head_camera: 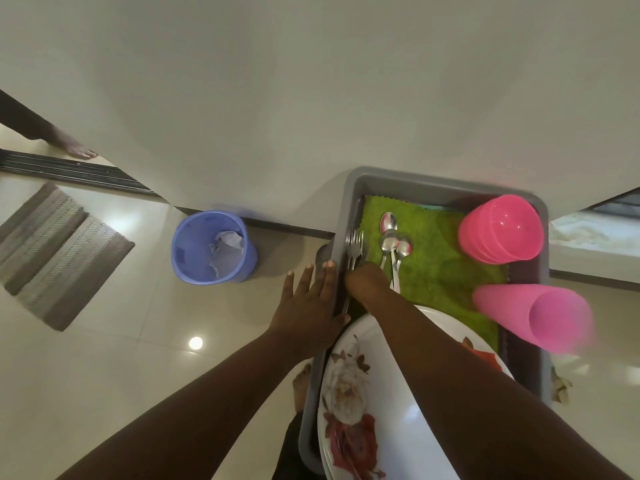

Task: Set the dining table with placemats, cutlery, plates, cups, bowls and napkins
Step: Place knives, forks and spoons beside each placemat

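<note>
The view is evenly and softly lit from overhead, with a round lamp reflection glaring on the glossy floor tiles left of the grey tray, and a dim sheen on the white plate inside the tray's near end. Shadows are faint, the plainest being a soft one beside the blue bin left of the tray. Wide-angle distortion bends the wall and floor lines toward the edges, the pink cups at the tray's right are smeared and out of focus, and the whole picture is slightly soft with a greenish-grey cast.
</note>
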